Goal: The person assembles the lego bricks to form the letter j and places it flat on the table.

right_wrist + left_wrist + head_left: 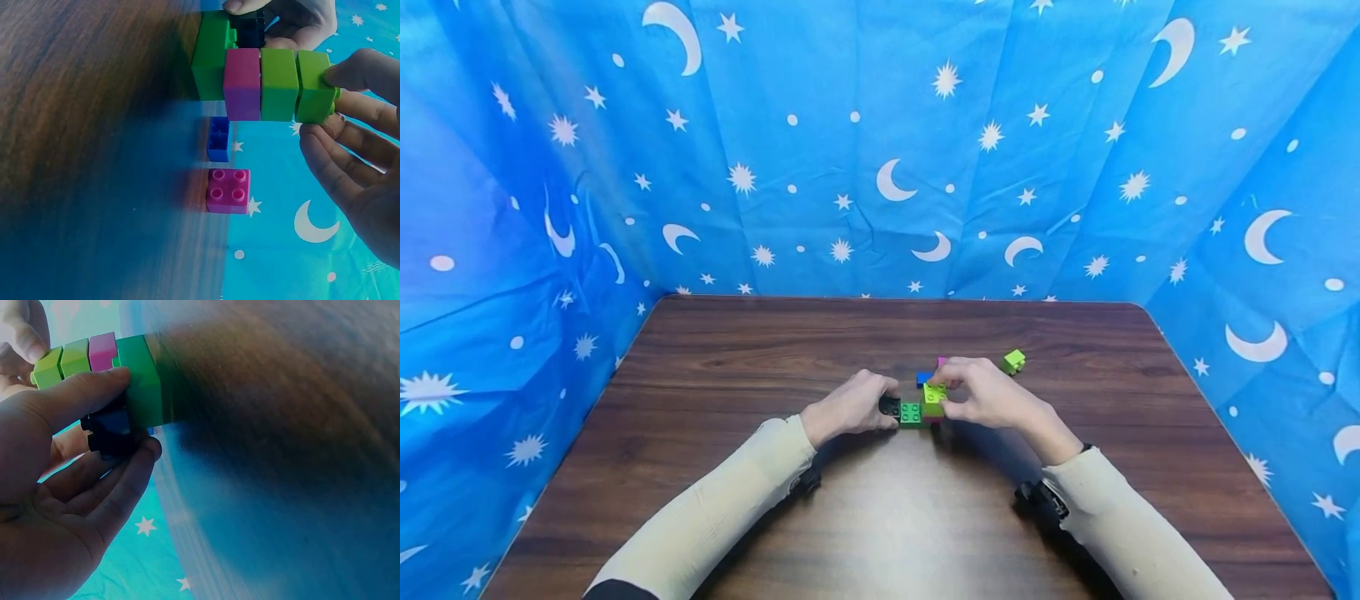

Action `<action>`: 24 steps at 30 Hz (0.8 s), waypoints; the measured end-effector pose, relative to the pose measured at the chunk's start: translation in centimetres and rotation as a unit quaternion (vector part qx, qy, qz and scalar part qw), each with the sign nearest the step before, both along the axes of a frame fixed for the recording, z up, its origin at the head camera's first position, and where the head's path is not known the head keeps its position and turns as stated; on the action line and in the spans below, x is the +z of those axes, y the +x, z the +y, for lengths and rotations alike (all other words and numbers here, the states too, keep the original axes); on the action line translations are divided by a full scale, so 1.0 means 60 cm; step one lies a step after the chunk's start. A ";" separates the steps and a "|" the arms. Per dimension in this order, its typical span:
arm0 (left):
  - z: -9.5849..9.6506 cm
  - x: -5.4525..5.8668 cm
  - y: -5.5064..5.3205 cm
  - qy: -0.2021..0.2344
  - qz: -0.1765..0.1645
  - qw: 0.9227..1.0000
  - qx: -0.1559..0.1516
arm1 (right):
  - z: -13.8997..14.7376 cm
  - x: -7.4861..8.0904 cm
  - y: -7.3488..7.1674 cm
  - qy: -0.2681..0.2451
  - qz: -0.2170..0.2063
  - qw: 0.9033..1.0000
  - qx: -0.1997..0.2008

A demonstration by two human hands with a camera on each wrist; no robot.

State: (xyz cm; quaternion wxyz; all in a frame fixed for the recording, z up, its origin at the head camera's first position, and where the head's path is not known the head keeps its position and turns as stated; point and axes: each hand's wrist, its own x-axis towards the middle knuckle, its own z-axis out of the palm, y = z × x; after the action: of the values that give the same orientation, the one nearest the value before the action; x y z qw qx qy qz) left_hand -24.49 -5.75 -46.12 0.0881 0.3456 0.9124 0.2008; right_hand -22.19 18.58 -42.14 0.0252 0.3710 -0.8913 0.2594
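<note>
Left hand (852, 402) pinches the black brick (112, 434) at one end of the green base (209, 59); right hand (996, 396) grips the top lime brick (315, 87) stacked at the other! Boxy, studded plastic, well inside both side edges of the grained wooden worktop (760, 333). Blue brick (219, 140), pink brick (228, 192), loose lime block (1013, 362) sit nearer its far edge.

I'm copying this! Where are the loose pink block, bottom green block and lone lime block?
Loose pink block (228, 191): right wrist view, middle of studded face.
Bottom green block (144, 389): left wrist view, smooth side.
Lone lime block (1013, 362): head view, middle of its body.
</note>
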 end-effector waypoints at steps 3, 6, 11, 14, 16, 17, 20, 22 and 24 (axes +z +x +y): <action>0.001 0.002 -0.002 -0.004 -0.001 1.000 0.001 | 0.000 0.004 -0.002 0.005 -0.004 1.000 0.000; 0.001 0.003 -0.001 -0.007 0.002 1.000 0.000 | -0.001 0.005 -0.002 0.011 -0.012 1.000 -0.001; 0.001 0.001 0.001 -0.001 0.003 1.000 -0.003 | -0.002 0.007 0.000 0.014 -0.026 1.000 0.000; 0.000 0.000 0.001 -0.002 0.001 1.000 -0.001 | -0.004 0.009 0.001 0.017 -0.033 0.999 0.001; -0.001 0.000 0.001 -0.005 -0.003 1.000 -0.001 | -0.006 0.012 0.002 0.021 -0.043 0.999 0.001; -0.001 0.001 0.001 -0.008 -0.004 1.000 0.000 | -0.006 0.013 0.001 0.024 -0.048 0.999 0.000; -0.001 0.001 0.001 -0.008 -0.008 1.000 -0.001 | -0.007 0.017 -0.001 0.031 -0.059 0.998 -0.002; -0.001 0.001 0.000 -0.004 -0.007 1.000 -0.001 | -0.007 0.019 -0.004 0.034 -0.064 0.997 -0.005; -0.001 0.001 0.000 -0.002 -0.007 1.000 0.000 | -0.008 0.020 -0.005 0.033 -0.073 0.997 -0.005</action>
State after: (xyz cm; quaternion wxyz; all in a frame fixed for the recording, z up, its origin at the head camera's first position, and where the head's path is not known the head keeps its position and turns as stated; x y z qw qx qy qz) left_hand -24.50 -5.81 -46.09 0.0954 0.3443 0.9120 0.2013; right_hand -22.51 18.10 -40.92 -0.0509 0.3469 -0.9009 0.2559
